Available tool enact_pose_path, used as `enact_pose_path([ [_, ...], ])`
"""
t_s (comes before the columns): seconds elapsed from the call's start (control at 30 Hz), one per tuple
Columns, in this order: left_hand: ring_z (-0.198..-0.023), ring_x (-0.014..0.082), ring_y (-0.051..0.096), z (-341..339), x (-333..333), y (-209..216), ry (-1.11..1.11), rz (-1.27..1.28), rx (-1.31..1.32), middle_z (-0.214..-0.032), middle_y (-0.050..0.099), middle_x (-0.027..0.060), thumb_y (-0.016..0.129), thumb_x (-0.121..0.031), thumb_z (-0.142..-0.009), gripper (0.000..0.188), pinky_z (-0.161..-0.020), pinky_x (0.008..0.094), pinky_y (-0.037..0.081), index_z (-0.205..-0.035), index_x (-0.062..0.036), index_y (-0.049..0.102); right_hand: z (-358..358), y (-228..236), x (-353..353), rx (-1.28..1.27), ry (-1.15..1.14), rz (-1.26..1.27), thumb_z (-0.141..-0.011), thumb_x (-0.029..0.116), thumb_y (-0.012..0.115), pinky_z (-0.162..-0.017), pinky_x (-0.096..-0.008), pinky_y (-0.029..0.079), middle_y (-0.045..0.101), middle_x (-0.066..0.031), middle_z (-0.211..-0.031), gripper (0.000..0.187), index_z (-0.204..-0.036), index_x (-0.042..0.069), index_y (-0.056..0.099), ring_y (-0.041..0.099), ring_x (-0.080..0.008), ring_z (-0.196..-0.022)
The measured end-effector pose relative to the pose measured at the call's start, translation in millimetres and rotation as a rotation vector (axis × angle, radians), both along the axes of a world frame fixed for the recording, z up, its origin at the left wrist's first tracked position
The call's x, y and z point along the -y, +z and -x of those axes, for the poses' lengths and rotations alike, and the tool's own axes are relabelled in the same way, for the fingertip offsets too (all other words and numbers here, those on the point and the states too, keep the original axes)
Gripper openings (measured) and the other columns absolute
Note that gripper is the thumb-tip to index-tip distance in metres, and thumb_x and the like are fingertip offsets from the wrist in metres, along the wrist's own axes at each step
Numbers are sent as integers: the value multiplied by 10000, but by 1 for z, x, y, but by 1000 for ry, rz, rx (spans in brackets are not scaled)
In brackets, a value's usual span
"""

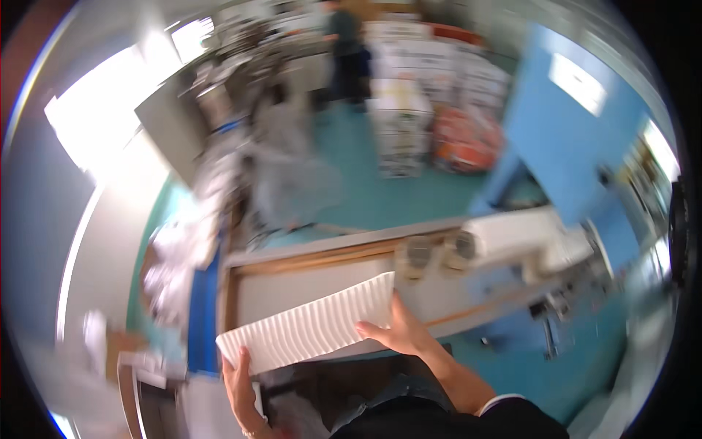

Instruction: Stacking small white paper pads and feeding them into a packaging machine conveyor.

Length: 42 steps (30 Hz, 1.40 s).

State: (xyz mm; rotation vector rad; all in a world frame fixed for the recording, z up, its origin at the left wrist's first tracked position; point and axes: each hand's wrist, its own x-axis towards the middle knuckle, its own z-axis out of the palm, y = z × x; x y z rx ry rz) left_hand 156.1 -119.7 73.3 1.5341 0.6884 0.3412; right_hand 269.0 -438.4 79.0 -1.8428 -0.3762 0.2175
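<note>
Between my two hands I hold a white washboard (311, 322), a long panel with curved ridges across its face. It is tilted, its right end higher in view than its left. My left hand (240, 388) grips the lower left corner, with the thumb on the edge and the other fingers mostly hidden. My right hand (398, 329) holds the right end, thumb on the ridged face and fingers round the far edge. Behind the washboard lies a wood-rimmed worktable (314, 261) with a pale surface.
Two round beige parts (417, 256) stand on the table's right half, near a white machine arm (523, 234). A tall blue machine (563, 139) rises at right. Stacked white cartons (402, 117), an orange bag (468, 139) and another person (347, 55) are farther back. Clear plastic bags (175, 271) sit left.
</note>
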Motion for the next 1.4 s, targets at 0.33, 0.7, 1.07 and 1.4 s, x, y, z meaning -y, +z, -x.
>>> enact_pose_path([
  [0.33,-1123,189,531,292,-34,-47,1013,298,42,-1248,553,88,650,-368,-928,600,-956,345,439,-1369,-29,425,83,-63,-282,-217,903,14,-835,205,682,-1037,-400,389,504,-218,-1278,753,-1353,-48,197,522,-313,-1208],
  [0.7,-1245,226,460,264,49,-71,1183,504,199,-1357,457,108,666,-102,-913,628,-972,392,444,-1403,-89,272,115,-108,-521,484,1010,281,-714,234,730,-942,-426,477,560,-225,-1201,587,-1245,54,557,557,-361,-1112],
  [1.07,-1154,288,542,233,22,-121,952,403,154,-1324,521,93,586,-468,-937,662,-860,447,514,-1417,-57,387,-63,-64,-214,335,374,18,-830,143,702,-817,-364,505,591,-125,-1138,271,-1064,30,624,619,-269,-981],
  [1.4,-1221,393,504,108,27,-167,251,202,-116,-1360,528,148,474,-634,-905,732,-902,594,441,-1431,-125,442,-82,-77,99,706,-467,833,-696,341,738,-879,-494,383,515,-157,-1106,499,-1121,125,590,502,-340,-1041],
])
